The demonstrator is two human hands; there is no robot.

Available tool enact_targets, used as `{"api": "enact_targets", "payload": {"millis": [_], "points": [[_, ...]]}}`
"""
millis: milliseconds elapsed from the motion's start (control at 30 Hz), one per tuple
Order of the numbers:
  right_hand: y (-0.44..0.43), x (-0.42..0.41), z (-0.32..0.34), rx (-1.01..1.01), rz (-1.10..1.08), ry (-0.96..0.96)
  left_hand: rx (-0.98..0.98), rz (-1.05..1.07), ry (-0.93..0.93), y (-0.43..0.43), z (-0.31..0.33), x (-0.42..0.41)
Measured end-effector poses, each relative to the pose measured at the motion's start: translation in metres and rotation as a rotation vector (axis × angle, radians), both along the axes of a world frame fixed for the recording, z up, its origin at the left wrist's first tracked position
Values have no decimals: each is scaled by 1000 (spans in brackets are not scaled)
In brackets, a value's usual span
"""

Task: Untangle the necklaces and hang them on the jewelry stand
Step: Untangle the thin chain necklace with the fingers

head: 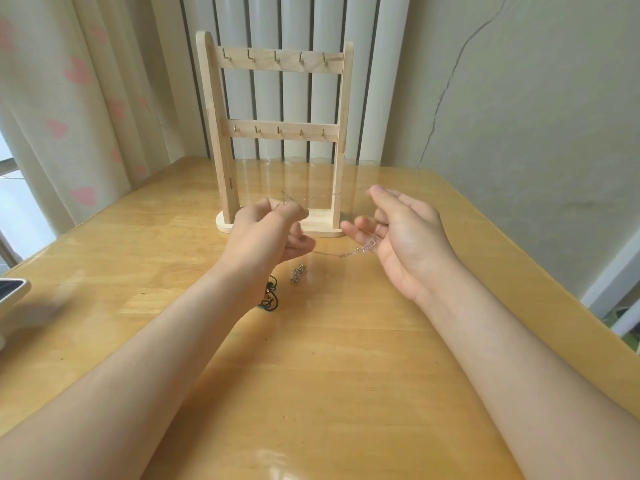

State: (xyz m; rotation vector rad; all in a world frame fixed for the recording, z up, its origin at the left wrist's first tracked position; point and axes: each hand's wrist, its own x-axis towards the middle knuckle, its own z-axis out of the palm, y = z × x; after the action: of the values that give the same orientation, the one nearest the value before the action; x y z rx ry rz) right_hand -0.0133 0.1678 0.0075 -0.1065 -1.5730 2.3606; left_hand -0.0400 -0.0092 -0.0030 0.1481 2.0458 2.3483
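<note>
Holding a thin chain [325,196] in the air between my two hands, I have it just in front of the stand [341,133], above the desk [346,375]. My left hand [273,233] pinches one part of it with curled fingers. My right hand [401,233], well apart from the left, seems to pinch the upper strand at the fingertips, while a lower strand with a sparkly stretch runs across its fingers toward the left.

Both strands look close to taut, and that is my worry: if I pull my hands further apart, any knot in a chain this fine will tighten, or a link may give. The grip on the right looks light, so a strand could slip off and drop onto the silver piece [299,274] and the dark cord necklace [269,295] lying on the desk just below, and tangle with them.

Every hook [276,57] on the stand is bare, and they are small. Reaching for one with the chain doubled, I could snag both strands, or nudge the stand, which looks light, and tip it.
</note>
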Motion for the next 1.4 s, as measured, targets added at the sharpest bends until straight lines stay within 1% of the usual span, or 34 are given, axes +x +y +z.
{"api": "enact_targets", "payload": {"millis": [100,233,367,433,533,600,733,867,1000,1133,1233,1333,1400], "points": [[2,0,-1,68,-25,-48,100,-30,-77,1,-1,-1],[4,-2,-6,171,-30,-68,164,-46,-102,2,1,1],[3,-3,-9,161,-66,-108,192,-32,-105,-2,5,4],[4,-4,-10,178,-95,-140,257,-102,-157,-5,7,4],[6,-4,-11,255,-116,-168,388,-302,-250,-8,10,9],[5,-3,-12,295,-104,-205,429,-416,-251,-9,12,12],[1,-3,-14,313,-32,-277,330,-521,-163,-7,13,12],[0,-4,-15,331,9,-302,255,-536,-101,-5,11,12],[2,-3,-15,414,42,-325,179,-463,-13,-3,8,11],[2,-1,-15,431,74,-331,75,-391,50,-2,7,12],[2,0,-15,440,47,-326,-24,-322,85,-3,5,11],[2,0,-14,523,-13,-312,-113,-277,89,-2,2,10],[1,1,-14,541,-24,-293,-195,-257,83,-1,-1,9]]}}
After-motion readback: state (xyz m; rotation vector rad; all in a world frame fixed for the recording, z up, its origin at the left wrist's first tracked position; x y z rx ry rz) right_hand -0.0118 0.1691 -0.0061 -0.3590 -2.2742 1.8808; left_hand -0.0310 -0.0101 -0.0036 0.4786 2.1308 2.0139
